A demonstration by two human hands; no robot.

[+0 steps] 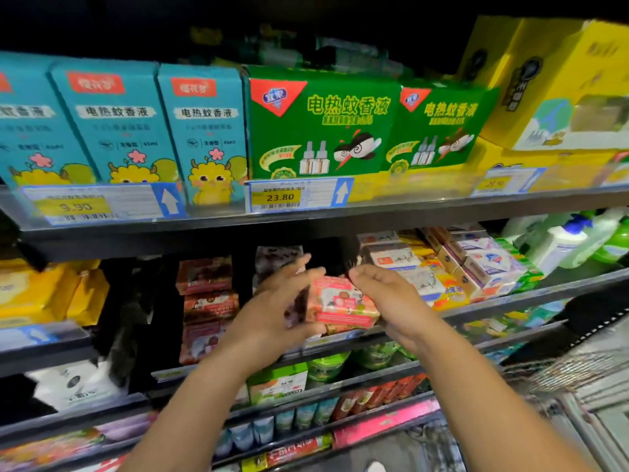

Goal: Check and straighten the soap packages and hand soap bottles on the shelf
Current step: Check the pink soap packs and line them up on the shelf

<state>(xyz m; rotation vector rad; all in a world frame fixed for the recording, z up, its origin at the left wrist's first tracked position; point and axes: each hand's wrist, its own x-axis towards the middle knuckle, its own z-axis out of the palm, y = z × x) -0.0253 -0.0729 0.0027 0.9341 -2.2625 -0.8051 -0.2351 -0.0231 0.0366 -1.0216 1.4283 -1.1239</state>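
In the head view, a pink soap package (343,303) stands at the front edge of the shelf (531,296), between the two hands. The left hand (272,301) is just beside its left edge, fingers stretched out and blurred, open rather than clasped; whether it touches the wrapper I cannot tell. The right hand (384,294) is at the package's upper right corner with fingers bent toward it, and the back of the hand hides whether they pinch or only touch. The package looks like a small, light, firm block in glossy wrap, probably a little slippery, so holding it by its two short sides seems safest. Right of the right hand lie stacked soap boxes (476,264), stiff but likely easy to topple. Beyond them, hand soap bottles (561,243) look heavier and are best gripped round the body, not the pump. Left of the left hand is a column of reddish soap packs (207,301).
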